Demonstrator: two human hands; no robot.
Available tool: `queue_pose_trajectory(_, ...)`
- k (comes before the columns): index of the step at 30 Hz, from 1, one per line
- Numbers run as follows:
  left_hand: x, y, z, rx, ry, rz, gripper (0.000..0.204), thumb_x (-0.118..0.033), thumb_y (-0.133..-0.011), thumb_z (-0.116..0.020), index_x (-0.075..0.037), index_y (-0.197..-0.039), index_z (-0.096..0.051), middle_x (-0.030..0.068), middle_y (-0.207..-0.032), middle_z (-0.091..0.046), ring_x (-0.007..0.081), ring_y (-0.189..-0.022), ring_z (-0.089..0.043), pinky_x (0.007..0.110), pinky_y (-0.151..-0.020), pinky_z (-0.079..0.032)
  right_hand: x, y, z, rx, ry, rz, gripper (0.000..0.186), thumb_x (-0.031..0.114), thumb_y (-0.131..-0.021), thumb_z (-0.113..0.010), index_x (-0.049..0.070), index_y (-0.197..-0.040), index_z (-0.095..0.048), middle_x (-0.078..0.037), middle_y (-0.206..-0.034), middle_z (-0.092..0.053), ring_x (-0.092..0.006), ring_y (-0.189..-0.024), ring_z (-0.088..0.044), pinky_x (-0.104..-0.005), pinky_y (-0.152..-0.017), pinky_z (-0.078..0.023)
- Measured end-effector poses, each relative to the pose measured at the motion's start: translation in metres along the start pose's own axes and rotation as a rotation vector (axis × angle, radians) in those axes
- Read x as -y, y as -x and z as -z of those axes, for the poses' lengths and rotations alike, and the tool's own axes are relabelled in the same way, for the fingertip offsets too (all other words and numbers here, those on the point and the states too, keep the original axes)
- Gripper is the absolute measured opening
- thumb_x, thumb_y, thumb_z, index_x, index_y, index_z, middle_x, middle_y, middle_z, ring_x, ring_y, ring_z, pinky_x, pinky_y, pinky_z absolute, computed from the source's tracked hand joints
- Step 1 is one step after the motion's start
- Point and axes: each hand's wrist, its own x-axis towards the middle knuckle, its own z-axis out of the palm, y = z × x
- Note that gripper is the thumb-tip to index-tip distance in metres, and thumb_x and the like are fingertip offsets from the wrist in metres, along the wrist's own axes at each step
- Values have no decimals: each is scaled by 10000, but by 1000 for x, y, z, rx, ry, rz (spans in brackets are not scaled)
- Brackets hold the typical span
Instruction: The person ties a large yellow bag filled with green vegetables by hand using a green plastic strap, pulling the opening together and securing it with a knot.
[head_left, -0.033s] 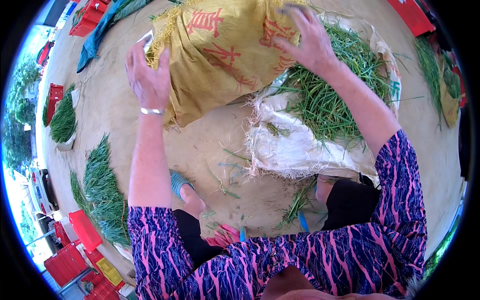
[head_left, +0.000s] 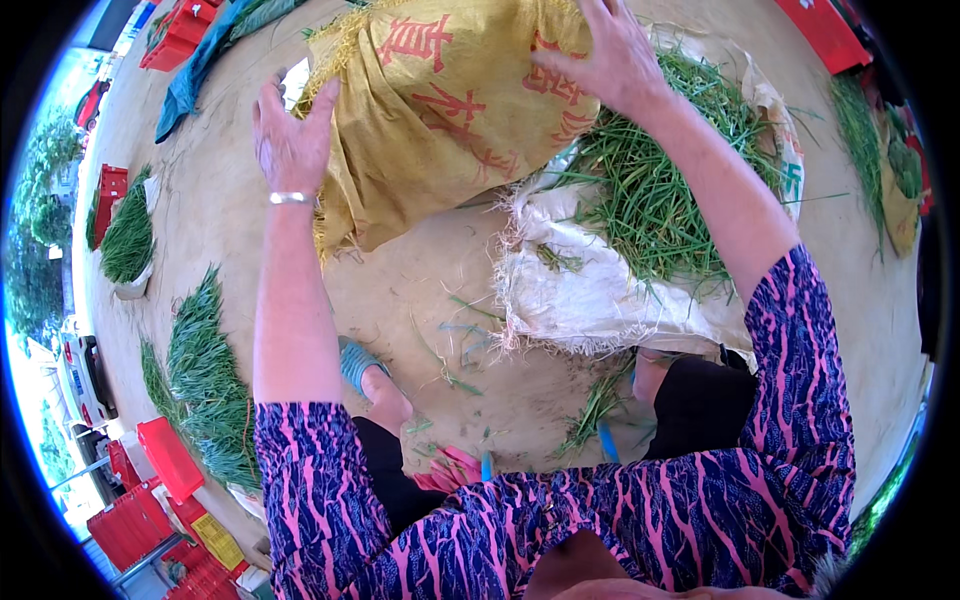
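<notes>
Yellow sack (head_left: 425,130) under spread right hand (head_left: 618,68)

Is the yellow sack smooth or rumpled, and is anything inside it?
Rumpled: creases run down the yellow sack, especially on its side beside the left hand. Cannot tell about contents; its inside is not visible.

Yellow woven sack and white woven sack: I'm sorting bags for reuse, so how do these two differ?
The yellow woven sack carries large red print; the near part of the white woven sack looks plain.
The yellow sack has loose folds between the left hand and right hand; the white sack lies spread on the ground under green grass-like stalks.
Both have frayed edges.
</notes>
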Motion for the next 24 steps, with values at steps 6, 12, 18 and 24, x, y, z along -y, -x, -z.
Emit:
queue_pose_trajectory(6, 82, -11, -34, 387, -92, 248, 1003, -643, -653, -768, 62, -1282, -431, 279, -1253, -537, 377, -1235, -481, 429, -1043, -384, 52, -14, -89, 600, -189, -335, 916, 601, -715, -734, -45, -1289, -429, -237, -1095, -651, -368, -1028, -635, -423, -898, -498)
queue_pose_trajectory(12, 50, 51, -20, 314, -25, 375, 812, -552, -714, -763, 49, -1141, -421, 306, -1198, -556, 416, -1136, -546, 434, -986, -432, 77, 25, -102, 636, -69, -483, 1069, 654, -755, -647, -109, -1402, -270, -259, -1138, -634, -359, -1082, -619, -411, -926, -490)
queue_pose_trajectory(18, 94, 99, -17, 666, 596, 569, 655, -423, -829, -713, -5, -1296, -524, 122, -1136, -644, 204, -961, -602, 333, -853, -485, 111, 38, -112, 584, -124, -601, 1040, 563, -796, -629, -154, -1415, -199, -283, -1131, -627, -366, -1086, -612, -410, -941, -477)
queue_pose_trajectory(24, 119, 139, -20, 704, 657, 509, 428, -385, -901, -643, -39, -1154, -649, 30, -914, -659, 131, -785, -550, 307, -760, -476, 160, 76, -89, 465, -114, -525, 635, 421, -856, -577, -82, -1232, -487, -268, -1019, -654, -414, -985, -621, -465, -888, -485)
